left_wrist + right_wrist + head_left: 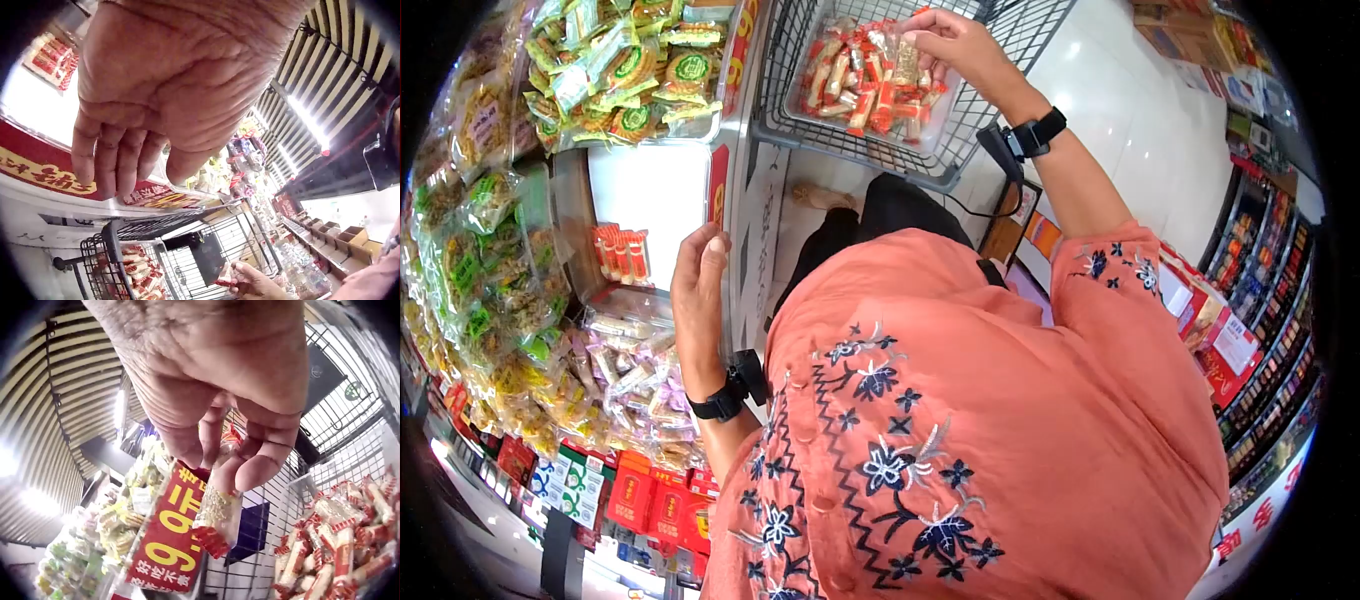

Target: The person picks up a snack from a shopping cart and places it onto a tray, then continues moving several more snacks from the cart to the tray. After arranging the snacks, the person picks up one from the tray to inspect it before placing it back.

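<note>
A wrapped snack (219, 509) is pinched by the right hand (962, 50) near a tub (937, 129) of similar packets (885, 108); the left hand (697, 280) is held loose beside the shelf (650, 175). "9.9元" and "好吃不贵" are printed on a red sign (164, 540).

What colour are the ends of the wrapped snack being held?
The wrapped snack has red ends, clearest in the right wrist view.

A clear plastic tub (796, 100) of red-ended wrapped snack sticks (865, 95) sits in the grey wire cart (850, 157), right of the white display bin (645, 180) (yellow-green snack packets (635, 75) lie beyond that bin).
</note>
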Tool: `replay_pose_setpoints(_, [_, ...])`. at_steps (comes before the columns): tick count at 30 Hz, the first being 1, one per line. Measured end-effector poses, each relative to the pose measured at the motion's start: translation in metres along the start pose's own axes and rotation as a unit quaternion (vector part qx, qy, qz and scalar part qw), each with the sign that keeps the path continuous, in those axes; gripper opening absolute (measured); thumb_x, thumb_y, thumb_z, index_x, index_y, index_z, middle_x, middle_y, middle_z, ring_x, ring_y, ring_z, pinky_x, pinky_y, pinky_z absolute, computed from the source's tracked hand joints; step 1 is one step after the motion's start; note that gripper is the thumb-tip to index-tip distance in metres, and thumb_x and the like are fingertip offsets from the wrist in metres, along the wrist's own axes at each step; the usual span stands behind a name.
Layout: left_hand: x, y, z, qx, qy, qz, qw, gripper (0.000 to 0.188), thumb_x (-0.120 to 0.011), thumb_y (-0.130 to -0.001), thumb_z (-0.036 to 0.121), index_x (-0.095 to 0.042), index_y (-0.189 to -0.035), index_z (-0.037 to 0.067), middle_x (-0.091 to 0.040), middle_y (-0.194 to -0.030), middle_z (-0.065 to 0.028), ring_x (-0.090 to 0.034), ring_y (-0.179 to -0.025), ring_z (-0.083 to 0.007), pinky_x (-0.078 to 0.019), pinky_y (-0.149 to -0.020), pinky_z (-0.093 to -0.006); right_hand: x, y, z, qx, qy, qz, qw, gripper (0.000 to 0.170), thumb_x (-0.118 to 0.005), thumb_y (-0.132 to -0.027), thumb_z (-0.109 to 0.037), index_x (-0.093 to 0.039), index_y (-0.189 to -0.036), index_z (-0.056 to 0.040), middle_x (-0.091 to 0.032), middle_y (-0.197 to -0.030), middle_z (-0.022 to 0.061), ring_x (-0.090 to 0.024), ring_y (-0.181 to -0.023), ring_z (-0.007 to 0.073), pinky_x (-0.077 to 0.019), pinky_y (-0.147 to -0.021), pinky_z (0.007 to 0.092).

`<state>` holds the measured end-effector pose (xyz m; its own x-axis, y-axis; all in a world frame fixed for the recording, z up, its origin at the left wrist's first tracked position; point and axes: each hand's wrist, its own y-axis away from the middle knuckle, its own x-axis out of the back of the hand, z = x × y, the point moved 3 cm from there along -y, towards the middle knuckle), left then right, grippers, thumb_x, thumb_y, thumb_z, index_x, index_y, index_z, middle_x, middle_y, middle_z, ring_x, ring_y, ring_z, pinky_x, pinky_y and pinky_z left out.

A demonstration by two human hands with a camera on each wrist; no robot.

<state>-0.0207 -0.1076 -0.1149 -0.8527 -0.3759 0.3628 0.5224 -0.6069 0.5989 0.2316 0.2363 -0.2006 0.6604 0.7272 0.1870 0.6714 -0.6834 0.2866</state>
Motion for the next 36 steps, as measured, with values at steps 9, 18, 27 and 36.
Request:
replay_pose_setpoints(9, [0.031,0.002,0.017,-0.07,-0.064,-0.009,0.995,0.045,-0.057,-0.102,0.032,-0.057,-0.13,-0.004,-0.067,-0.115,-0.0139,-0.064,-0.109,-0.0204,-0.0512,-0.091,-0.0341,-0.012,0.06,-0.064,0.003,-0.086,0.061,0.994,0.021,-0.066,-0.092,-0.019,-0.054,-0.102,-0.0048,-0.061,-0.08,0.0011,-0.06,-0.065,0.0066,-0.0471,-0.053,0.0204])
replay_pose_setpoints(18, [0.057,0.008,0.011,-0.053,-0.062,-0.018,0.996,0.045,-0.058,-0.1,0.029,-0.056,-0.13,-0.005,-0.066,-0.114,-0.0136,-0.061,-0.107,-0.0196,-0.0484,-0.093,-0.0333,-0.035,0.055,-0.086,0.05,-0.15,0.083,0.984,0.028,-0.067,-0.091,-0.017,-0.05,-0.109,-0.0044,-0.061,-0.084,0.0031,-0.06,-0.065,0.0069,-0.0478,-0.054,0.021])
replay_pose_setpoints(27, [0.072,0.002,0.031,-0.073,-0.097,-0.003,0.993,0.046,-0.059,-0.101,0.033,-0.056,-0.13,-0.003,-0.067,-0.112,-0.0108,-0.064,-0.105,-0.0184,-0.0501,-0.09,-0.0323,-0.053,0.037,-0.093,0.078,-0.182,0.048,0.979,0.053,-0.067,-0.091,-0.017,-0.043,-0.136,-0.004,-0.064,-0.094,0.0064,-0.062,-0.068,0.0089,-0.0492,-0.055,0.0222])
replay_pose_setpoints(36, [0.058,-0.006,0.06,-0.121,0.01,-0.023,0.992,0.038,-0.055,-0.101,0.023,-0.057,-0.127,-0.005,-0.068,-0.112,-0.0118,-0.066,-0.104,-0.0194,-0.0509,-0.089,-0.0318,-0.119,0.013,-0.163,0.037,-0.207,-0.127,0.969,0.046,-0.065,-0.093,-0.016,-0.047,-0.133,-0.0022,-0.065,-0.085,0.0074,-0.065,-0.069,0.012,-0.052,-0.057,0.0234])
